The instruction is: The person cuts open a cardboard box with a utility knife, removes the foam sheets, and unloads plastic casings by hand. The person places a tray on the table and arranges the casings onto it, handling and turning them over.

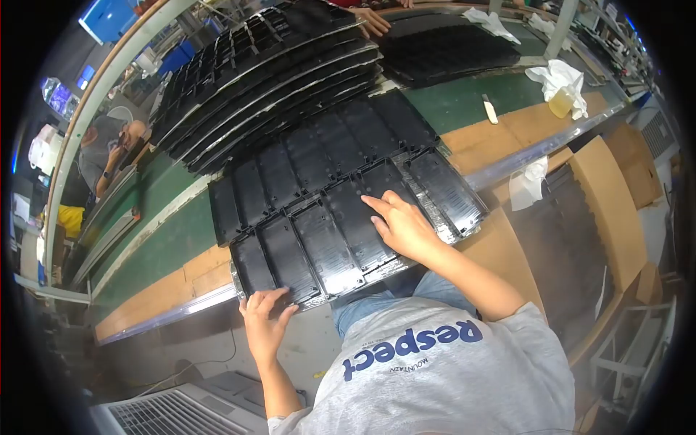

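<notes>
A black plastic panel (319, 235), divided by ribs into several long compartments, lies in front of me and overhangs the near edge of the bench. At its near left corner is my left hand (262, 319), thumb and index finger apart, fingertips at the rim. My right hand (402, 228) rests over the middle right of the panel, index finger stretched out and touching its surface, thumb apart. Neither hand visibly grips anything. Behind this panel, a tall stack of similar black panels (268, 80) leans over its far side.
Further black panels (446, 51) lie at the back right, near another person's hand (371, 22). A small pale-handled tool (490, 110) and white paper (562, 78) are on the bench. To my right stands an open cardboard box (616, 225). Another person (101, 148) sits at left.
</notes>
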A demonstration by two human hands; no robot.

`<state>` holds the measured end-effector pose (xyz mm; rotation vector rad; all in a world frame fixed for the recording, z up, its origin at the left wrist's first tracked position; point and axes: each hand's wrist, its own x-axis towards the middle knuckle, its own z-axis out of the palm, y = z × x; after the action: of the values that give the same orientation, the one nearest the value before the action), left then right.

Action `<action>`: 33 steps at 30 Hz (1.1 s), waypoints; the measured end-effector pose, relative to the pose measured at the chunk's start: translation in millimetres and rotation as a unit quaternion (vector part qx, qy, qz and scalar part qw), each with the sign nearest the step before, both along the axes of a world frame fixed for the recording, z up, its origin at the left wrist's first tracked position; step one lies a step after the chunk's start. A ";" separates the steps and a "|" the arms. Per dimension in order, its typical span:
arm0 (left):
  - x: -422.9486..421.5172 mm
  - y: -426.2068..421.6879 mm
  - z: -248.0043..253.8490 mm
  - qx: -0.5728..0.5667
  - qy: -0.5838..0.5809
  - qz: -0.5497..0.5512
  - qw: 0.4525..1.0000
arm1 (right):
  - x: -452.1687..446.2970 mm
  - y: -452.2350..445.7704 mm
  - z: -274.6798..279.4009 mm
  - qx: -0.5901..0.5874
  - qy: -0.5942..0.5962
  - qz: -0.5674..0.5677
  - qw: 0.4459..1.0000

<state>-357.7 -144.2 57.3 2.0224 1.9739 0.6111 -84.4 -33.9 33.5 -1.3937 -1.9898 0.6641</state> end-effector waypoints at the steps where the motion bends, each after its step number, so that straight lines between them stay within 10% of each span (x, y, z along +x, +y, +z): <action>1: 1.1 2.3 3.1 -0.006 -0.003 -0.005 1.000 | 4.1 -1.4 1.3 0.010 0.022 0.004 1.000; 9: -45.7 6.4 -10.2 0.151 -0.102 0.063 0.981 | 105.8 -24.8 4.6 0.147 0.048 -0.184 0.971; 20: -89.1 26.2 -50.3 0.003 -0.337 0.104 0.936 | 108.1 -24.3 -39.9 0.064 0.103 -0.161 0.979; 33: -84.4 53.6 -53.3 -0.034 -0.310 0.103 0.944 | 126.1 7.5 -46.1 -0.032 0.133 -0.184 0.973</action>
<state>-442.1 -90.6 4.0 1.3506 1.7767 1.0539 41.7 -26.4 -12.7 -1.5682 -1.4638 0.7036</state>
